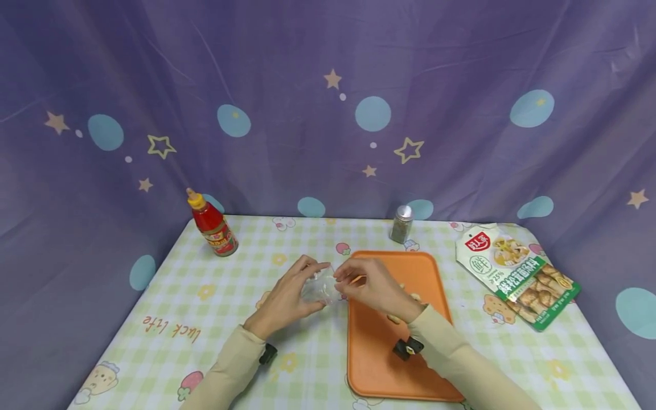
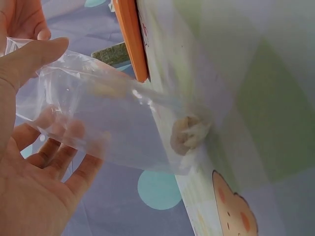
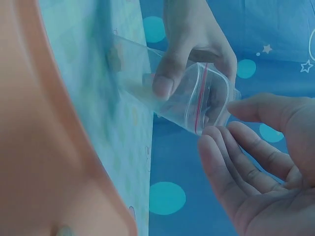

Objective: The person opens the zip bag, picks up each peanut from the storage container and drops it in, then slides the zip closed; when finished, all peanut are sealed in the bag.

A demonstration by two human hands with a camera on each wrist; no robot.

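Observation:
My left hand holds a clear zip bag by its upper part, the thumb on one side and fingers on the other. A red line runs along the bag's seal, and its mouth gapes towards my right hand. Pale brown pieces lie at the bottom of the bag, close over the tablecloth. Another pale piece shows blurred midway down inside. Loosely bent, the right hand's fingers are right at the mouth, thumb and fingertips apart with no piece between them.
Under my right forearm lies an orange tray with several small pale pieces. A red sauce bottle with yellow cap stands back left. Behind the tray is a seasoning shaker; a green-and-white food pouch lies at right.

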